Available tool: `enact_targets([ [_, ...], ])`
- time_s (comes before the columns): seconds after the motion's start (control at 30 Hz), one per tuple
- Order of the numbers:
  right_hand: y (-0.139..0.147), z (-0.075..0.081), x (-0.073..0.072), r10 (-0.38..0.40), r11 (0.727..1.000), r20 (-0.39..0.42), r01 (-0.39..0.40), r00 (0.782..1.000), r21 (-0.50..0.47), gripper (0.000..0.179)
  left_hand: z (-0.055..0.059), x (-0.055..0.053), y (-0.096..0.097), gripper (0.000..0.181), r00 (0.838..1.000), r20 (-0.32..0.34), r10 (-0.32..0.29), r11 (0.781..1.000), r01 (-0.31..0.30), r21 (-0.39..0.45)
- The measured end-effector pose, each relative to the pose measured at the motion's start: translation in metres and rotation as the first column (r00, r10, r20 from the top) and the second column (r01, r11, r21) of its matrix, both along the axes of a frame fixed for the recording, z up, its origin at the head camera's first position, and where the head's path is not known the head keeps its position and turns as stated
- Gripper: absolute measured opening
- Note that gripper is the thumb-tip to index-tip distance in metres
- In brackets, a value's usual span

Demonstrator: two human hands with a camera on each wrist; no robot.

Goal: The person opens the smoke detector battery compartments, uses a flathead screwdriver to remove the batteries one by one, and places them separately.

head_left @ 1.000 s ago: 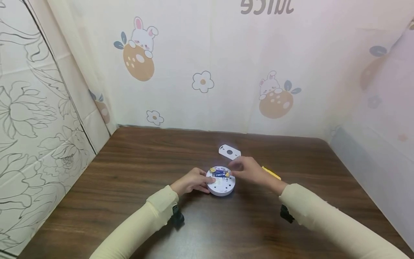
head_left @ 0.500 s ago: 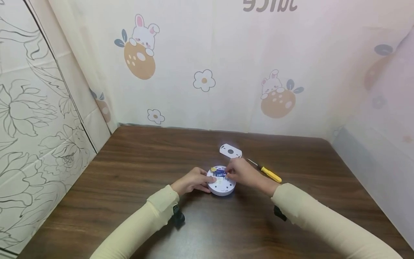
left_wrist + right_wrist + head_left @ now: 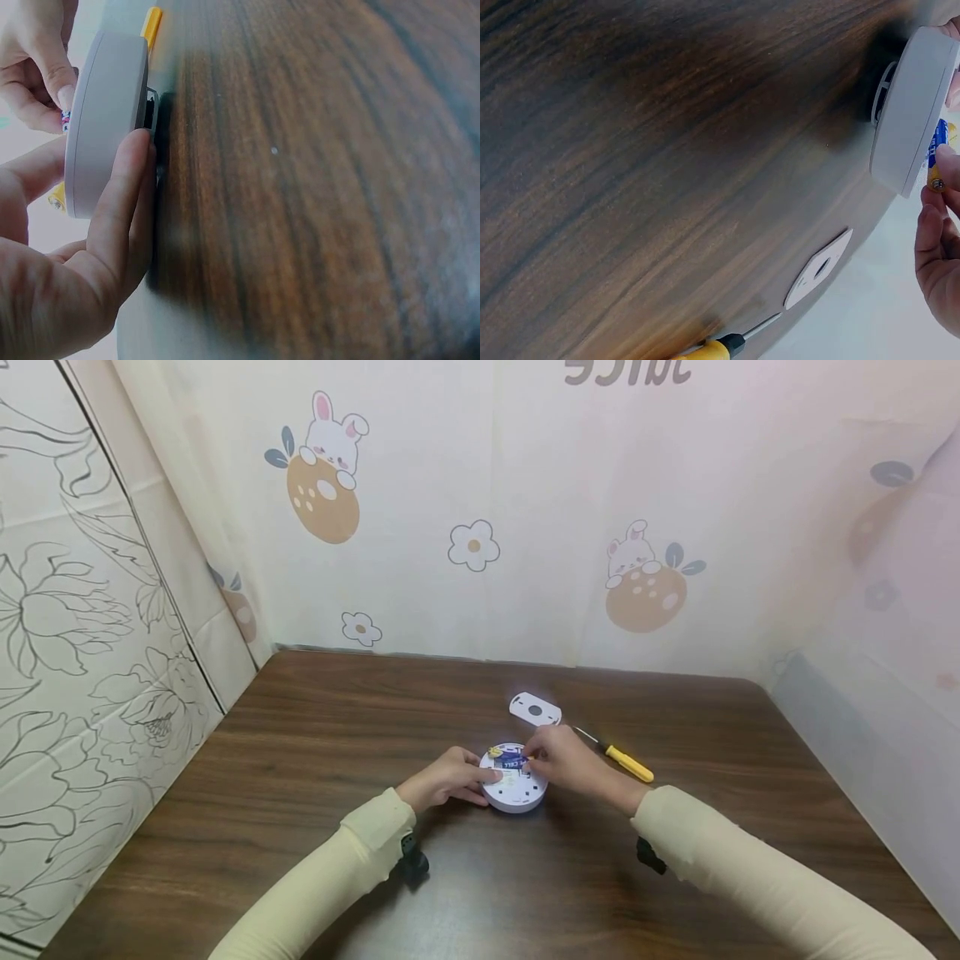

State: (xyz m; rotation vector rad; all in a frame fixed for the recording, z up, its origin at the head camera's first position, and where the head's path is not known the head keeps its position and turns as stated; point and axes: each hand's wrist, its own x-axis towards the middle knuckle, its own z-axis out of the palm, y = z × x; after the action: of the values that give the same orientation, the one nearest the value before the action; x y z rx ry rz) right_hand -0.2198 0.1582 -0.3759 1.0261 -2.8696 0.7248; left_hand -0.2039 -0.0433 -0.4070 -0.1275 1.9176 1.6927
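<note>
A round white plastic device (image 3: 514,794) stays low over the table, its flat face with slots turned up. My left hand (image 3: 448,777) grips it from the left, thumb on that face and fingers under the body, as the left wrist view also shows. Blue batteries (image 3: 512,760) with gold ends lie at the far part of the face. My right hand (image 3: 564,755) reaches in from the right. In the right wrist view its thumb and a finger pinch one battery (image 3: 934,178), whose gold end sticks out beyond the device's edge. The fingers partly cover this battery.
Behind the device lies a white rounded cover plate (image 3: 536,709) with a dark round spot. A screwdriver (image 3: 628,764) with a yellow handle rests right of it, its tip towards the plate. Patterned curtains (image 3: 472,602) stand behind the dark wooden table (image 3: 345,710).
My right hand has moved left over the device and pinches the battery there; the screwdriver it partly hid now shows whole. The left hand keeps its grip.
</note>
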Motion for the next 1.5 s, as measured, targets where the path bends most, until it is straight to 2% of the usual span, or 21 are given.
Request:
enact_targets([
  [0.33,0.002,0.003,-0.004,-0.002,0.997,0.018,0.003,1.0,-0.08,0.015,0.001,0.0,0.001,0.037,1.0,0.005,0.007,1.0,-0.007,0.016],
  [0.67,0.001,0.005,-0.021,-0.039,0.988,-0.008,0.037,0.999,-0.15,0.012,-0.001,-0.004,0.003,0.037,1.0,-0.002,0.009,1.0,-0.009,0.014],
  [0.8,-0.001,0.004,-0.028,-0.02,0.984,-0.032,0.014,0.999,-0.175,0.011,-0.002,-0.004,0.003,0.039,1.0,-0.009,0.01,1.0,-0.01,-0.001],
  [1.03,-0.006,-0.004,-0.043,-0.014,0.985,-0.054,0.004,0.998,-0.174,0.01,-0.004,-0.002,0.003,0.039,1.0,-0.007,0.008,1.0,-0.008,0.006],
  [1.27,-0.018,-0.016,-0.064,0.018,0.978,-0.115,-0.041,0.993,-0.203,0.007,-0.006,-0.003,0.002,0.039,1.0,-0.012,0.009,1.0,-0.009,0.004],
  [1.5,-0.025,-0.026,-0.084,-0.053,0.98,-0.057,0.041,0.997,-0.194,0.008,-0.005,-0.002,0.001,0.037,1.0,-0.018,0.011,1.0,-0.011,0.001],
])
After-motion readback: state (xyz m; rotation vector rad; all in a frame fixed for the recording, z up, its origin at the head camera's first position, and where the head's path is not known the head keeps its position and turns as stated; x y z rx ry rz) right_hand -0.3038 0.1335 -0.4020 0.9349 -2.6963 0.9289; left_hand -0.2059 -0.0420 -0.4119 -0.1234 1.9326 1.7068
